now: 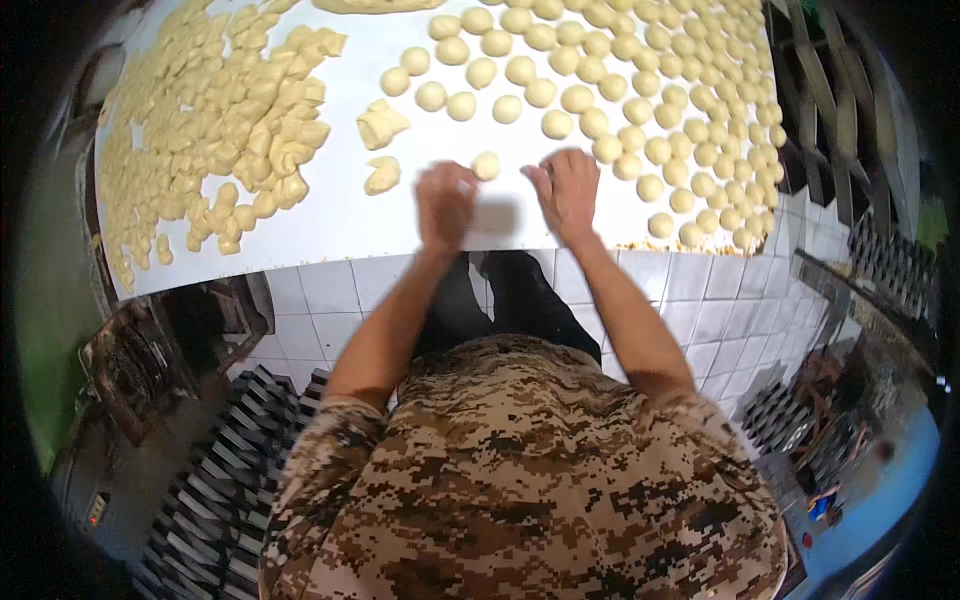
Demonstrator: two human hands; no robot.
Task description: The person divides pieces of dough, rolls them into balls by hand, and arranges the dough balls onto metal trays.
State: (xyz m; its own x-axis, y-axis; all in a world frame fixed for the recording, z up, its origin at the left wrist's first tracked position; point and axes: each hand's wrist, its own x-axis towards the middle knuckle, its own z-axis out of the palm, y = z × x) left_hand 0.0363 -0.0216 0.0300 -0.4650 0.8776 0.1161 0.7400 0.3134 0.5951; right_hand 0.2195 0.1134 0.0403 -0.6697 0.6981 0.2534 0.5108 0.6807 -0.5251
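Note:
A single round dough ball (pixel 485 165) lies on the white tabletop (pixel 330 215) between my two hands. My left hand (pixel 446 206) is right beside it, curled and smeared by motion; whether its fingertips touch the ball I cannot tell. To the right, my right hand (pixel 570 195) is apart from the ball, its thumb stretched out toward the left and nothing held. Two uneven dough pieces, a larger lump (pixel 381 125) and a smaller scrap (pixel 382 176), rest just left of my left hand.
Many cut dough pieces (pixel 265 115) are heaped across the table's left side. Rows of rounded dough balls (pixel 657 150) cover the far middle and right. A large dough slab (pixel 375 4) shows at the far edge. Stacked metal pans (pixel 225 490) stand below left, with metal racks (pixel 825 110) at right.

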